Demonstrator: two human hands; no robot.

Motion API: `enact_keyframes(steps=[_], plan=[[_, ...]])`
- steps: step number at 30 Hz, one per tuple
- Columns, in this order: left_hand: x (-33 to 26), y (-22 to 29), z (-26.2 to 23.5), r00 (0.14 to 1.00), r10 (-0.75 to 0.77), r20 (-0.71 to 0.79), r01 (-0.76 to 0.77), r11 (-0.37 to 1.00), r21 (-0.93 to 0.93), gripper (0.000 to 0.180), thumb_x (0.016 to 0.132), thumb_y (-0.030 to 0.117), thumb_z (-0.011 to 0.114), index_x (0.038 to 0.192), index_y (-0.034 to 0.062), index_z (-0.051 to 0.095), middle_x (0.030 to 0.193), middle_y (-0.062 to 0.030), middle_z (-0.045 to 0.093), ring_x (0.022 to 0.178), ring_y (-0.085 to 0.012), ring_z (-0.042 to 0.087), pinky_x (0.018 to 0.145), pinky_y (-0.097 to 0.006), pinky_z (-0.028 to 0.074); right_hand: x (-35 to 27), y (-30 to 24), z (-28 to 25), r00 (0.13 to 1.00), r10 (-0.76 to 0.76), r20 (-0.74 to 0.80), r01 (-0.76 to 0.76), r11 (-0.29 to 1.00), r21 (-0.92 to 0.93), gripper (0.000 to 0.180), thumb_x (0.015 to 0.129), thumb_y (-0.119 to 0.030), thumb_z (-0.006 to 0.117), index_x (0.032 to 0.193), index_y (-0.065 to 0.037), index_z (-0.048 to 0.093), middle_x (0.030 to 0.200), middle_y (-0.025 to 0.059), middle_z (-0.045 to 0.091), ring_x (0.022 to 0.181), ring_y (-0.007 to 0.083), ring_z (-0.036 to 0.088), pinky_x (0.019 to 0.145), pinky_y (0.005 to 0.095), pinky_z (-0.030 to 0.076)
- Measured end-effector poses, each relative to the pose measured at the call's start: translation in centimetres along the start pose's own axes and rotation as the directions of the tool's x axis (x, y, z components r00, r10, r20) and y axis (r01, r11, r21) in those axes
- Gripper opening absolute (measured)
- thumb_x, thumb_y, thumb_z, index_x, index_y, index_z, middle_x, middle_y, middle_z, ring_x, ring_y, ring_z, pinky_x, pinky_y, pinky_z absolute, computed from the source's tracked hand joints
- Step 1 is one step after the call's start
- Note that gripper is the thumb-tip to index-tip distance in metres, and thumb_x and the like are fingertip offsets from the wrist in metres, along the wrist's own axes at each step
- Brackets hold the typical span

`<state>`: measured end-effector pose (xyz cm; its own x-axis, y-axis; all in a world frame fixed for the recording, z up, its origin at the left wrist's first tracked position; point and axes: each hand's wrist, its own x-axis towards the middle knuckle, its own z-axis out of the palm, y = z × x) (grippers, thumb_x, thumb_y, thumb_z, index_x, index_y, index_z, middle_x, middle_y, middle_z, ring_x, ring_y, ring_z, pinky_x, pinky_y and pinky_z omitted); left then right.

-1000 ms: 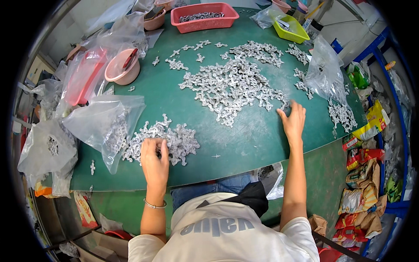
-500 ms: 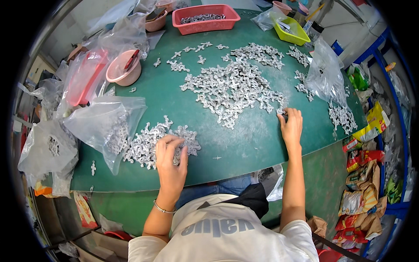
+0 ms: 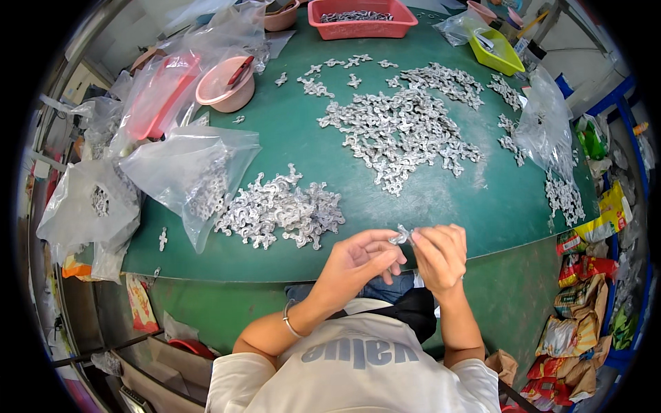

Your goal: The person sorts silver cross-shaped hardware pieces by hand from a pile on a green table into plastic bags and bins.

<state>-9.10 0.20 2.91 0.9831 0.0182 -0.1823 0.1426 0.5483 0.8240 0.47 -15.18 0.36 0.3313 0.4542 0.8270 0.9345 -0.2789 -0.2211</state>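
Head view: small silvery metal part sits pinched between both hands, just past the near edge of the green worktop, close to the body. Left hand has thumb & forefinger closed on its left end; right hand fingers closed on the right end, so both sets are clamped on the same piece. To do this bit well, judging by the grip: keep it at the fingertips, not deep in the palm, hold one side steady w/ the left & let the right do the fine work; too much twist could likely bend or drop sth this small. Can't tell exact shape of the part, too tiny. Just beyond the left hand lies a near pile of like parts, touching the mouth of a clear plastic bag w/ more inside. Further out, a big spread of parts mid-worktop. At the far edge: pink bowl, red tray, yellow-green bin. Another clear bag stands at the right side.
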Motion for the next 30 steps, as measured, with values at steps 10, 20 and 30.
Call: enact_keyframes(steps=[10, 20, 30], plan=[[-0.4, 0.4, 0.0, 0.993, 0.119, -0.026, -0.120, 0.993, -0.022, 0.032, 0.084, -0.006, 0.055, 0.114, -0.0078, 0.049, 0.099, -0.0143, 0.060, 0.085, -0.0173, 0.060, 0.077, -0.030, 0.051, -0.3, -0.7, -0.6, 0.998, -0.055, -0.044, 0.057, 0.997, 0.048, 0.032, 0.056, 0.001, 0.070, 0.087, -0.009, 0.068, 0.088, 0.0058, 0.060, 0.076, 0.0206, 0.056, 0.062, 0.0323, 0.042], [-1.0, 0.4, 0.3, 0.959, 0.280, 0.053, -0.285, 0.938, 0.200, 0.029, 0.076, -0.013, 0.059, 0.104, -0.0059, 0.057, 0.103, -0.0114, 0.056, 0.094, -0.0150, 0.057, 0.081, -0.027, 0.052, 0.0, -1.0, -1.2, 0.997, -0.030, -0.070, 0.036, 0.996, 0.079, 0.033, 0.056, 0.000, 0.072, 0.088, -0.010, 0.068, 0.089, 0.0060, 0.059, 0.076, 0.0208, 0.055, 0.062, 0.0324, 0.042], [-1.0, 0.0, 0.5, 0.941, 0.337, 0.026, -0.337, 0.930, 0.147, 0.022, 0.076, -0.016, 0.057, 0.098, -0.0108, 0.058, 0.100, -0.0174, 0.056, 0.088, -0.0213, 0.060, 0.078, -0.030, 0.054, 0.5, -1.4, -1.2, 0.961, 0.220, -0.165, -0.177, 0.955, 0.239, 0.026, 0.067, 0.006, 0.064, 0.092, 0.000, 0.063, 0.087, 0.0121, 0.061, 0.080, 0.0265, 0.056, 0.069, 0.0343, 0.046]])
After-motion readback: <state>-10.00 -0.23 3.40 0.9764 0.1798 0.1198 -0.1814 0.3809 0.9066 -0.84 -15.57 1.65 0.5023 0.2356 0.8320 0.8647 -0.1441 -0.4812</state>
